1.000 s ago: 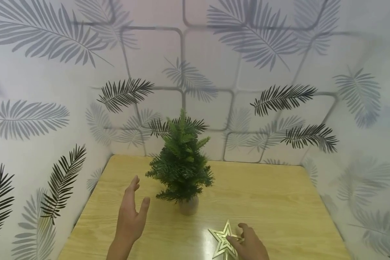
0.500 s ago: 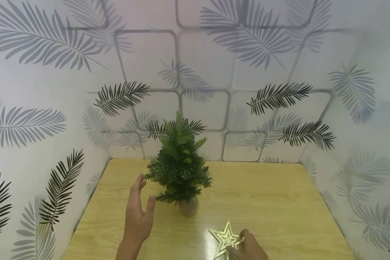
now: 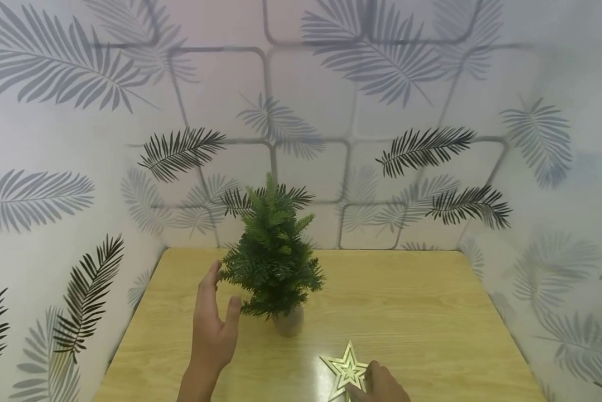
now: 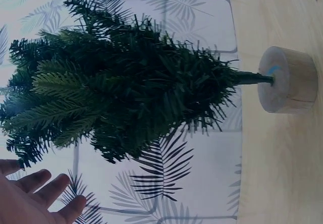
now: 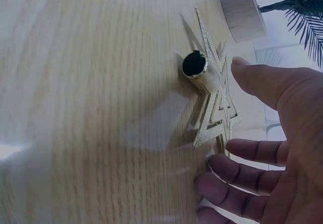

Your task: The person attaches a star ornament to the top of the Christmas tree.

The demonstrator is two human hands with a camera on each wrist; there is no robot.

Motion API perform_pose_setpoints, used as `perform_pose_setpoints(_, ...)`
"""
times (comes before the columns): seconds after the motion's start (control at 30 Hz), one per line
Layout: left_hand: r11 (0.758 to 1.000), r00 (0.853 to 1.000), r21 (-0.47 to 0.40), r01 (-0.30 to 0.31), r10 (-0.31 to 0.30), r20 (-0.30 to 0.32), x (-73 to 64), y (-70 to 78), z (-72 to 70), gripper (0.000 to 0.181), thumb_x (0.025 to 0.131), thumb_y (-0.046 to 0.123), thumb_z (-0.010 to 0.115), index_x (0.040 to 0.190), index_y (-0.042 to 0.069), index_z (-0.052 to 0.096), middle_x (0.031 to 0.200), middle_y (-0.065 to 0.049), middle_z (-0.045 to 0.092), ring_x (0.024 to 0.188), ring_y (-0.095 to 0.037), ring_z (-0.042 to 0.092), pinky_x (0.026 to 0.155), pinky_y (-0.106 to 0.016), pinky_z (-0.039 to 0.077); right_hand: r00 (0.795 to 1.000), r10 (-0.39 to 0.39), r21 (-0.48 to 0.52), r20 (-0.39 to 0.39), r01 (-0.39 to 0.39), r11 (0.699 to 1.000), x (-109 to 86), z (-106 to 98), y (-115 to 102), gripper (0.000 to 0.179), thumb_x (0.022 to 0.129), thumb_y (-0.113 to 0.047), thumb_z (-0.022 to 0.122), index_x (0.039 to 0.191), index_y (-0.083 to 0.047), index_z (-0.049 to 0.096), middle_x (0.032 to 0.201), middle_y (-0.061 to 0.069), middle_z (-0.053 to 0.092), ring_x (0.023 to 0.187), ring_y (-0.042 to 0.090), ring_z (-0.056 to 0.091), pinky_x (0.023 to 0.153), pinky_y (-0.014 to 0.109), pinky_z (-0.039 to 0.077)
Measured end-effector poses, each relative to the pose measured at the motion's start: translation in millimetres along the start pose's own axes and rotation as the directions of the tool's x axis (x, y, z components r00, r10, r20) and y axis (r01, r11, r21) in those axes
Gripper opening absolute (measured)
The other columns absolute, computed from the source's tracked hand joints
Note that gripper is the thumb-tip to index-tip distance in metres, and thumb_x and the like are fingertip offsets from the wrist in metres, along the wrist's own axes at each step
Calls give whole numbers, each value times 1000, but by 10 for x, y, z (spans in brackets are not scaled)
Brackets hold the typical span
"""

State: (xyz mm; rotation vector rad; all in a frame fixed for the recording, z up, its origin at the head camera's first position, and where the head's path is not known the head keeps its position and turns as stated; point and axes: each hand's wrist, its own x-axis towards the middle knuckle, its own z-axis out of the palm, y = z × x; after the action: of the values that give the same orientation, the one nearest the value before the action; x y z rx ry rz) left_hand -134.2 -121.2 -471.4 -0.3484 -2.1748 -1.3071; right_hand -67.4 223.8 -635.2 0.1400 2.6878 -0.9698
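A small artificial pine tree [image 3: 273,257] stands upright on a round wooden base [image 4: 287,80]. To its left my left hand [image 3: 214,324] is raised, fingers extended and thumb apart, with the fingertips right at the outer needles. A gold glittery star tree topper [image 3: 347,368] with cut-out outlines lies on the table in front of the tree, to its right. My right hand [image 3: 381,385] is at the star's right side, forefinger by one point and thumb over the lower part. In the right wrist view the star's hollow tube [image 5: 196,65] faces the camera, and thumb and fingers are spread around the star.
A light wood table [image 3: 406,301] carries both things. Behind it and along both sides rise pale walls [image 3: 316,84] printed with grey and black leaves. Light glares off the tabletop beside the star.
My left hand has moved right, up to the tree's branches. My right hand has drawn slightly closer around the star, its fingers lowering. The tree and star stay in place; the view shifts slightly.
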Motion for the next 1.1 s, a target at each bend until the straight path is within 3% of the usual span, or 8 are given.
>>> perform_pose_setpoints(0.2, 995, 994, -1, -103, 103, -30, 138, 81, -4, 62, 105, 13, 57, 162, 6, 32, 159, -14, 42, 144, -34, 42, 117, -29, 31, 999, 39, -56, -12, -40, 998, -20, 24, -36, 59, 83, -61, 78, 90, -7, 55, 72, 3, 51, 61, 19, 51, 54, 38, 43)
perform_pose_setpoints(0.27, 990, 989, 5, -141, 141, -35, 185, 97, -3, 62, 105, 14, 57, 161, 4, 33, 158, -15, 43, 143, -35, 42, 118, -28, 29, 998, 52, -82, -24, -54, 995, -18, 38, -44, 59, 81, -64, 79, 84, -10, 54, 70, 2, 50, 62, 19, 50, 56, 40, 42)
perform_pose_setpoints(0.37, 986, 986, 17, -165, 166, -31, 235, 107, -9, 62, 105, 18, 56, 161, 6, 33, 159, -13, 43, 145, -33, 41, 120, -32, 29, 997, 67, -133, -37, -72, 989, 2, 75, -44, 60, 78, -67, 79, 80, -12, 55, 70, 0, 51, 64, 19, 50, 60, 44, 43)
perform_pose_setpoints(0.53, 988, 988, 23, -155, 155, -23, 273, 136, -25, 61, 106, 20, 56, 162, 10, 34, 159, -11, 43, 145, -31, 41, 120, -36, 30, 992, 121, -182, -26, -124, 975, 32, 119, -24, 61, 75, -68, 80, 82, -12, 57, 72, 0, 54, 66, 21, 52, 68, 52, 44)
perform_pose_setpoints(0.77, 985, 985, 1, -171, 171, -14, 333, 172, -1, 62, 104, 16, 58, 161, 7, 35, 158, -15, 43, 146, -32, 40, 121, -38, 29, 996, 90, -126, -3, -89, 988, -17, 80, -46, 50, 75, -61, 83, 83, -16, 62, 76, -4, 62, 73, 21, 60, 70, 57, 47)
perform_pose_setpoints(0.9, 986, 986, 13, -164, 164, 1, 338, 192, 19, 62, 105, 16, 58, 161, 8, 34, 160, -14, 41, 148, -31, 38, 119, -45, 31, 992, 122, -96, 29, -119, 988, -35, 110, -60, 44, 76, -58, 80, 74, -18, 61, 71, -5, 63, 72, 22, 60, 76, 64, 46)
perform_pose_setpoints(1.1, 985, 985, 26, -172, 172, -1, 419, 242, 58, 58, 106, 18, 57, 159, 7, 38, 159, -14, 42, 147, -32, 38, 115, -56, 35, 987, 160, -57, -23, -161, 985, -56, 102, -68, 51, 76, -56, 84, 68, -14, 56, 64, -1, 55, 65, 21, 51, 71, 50, 38)
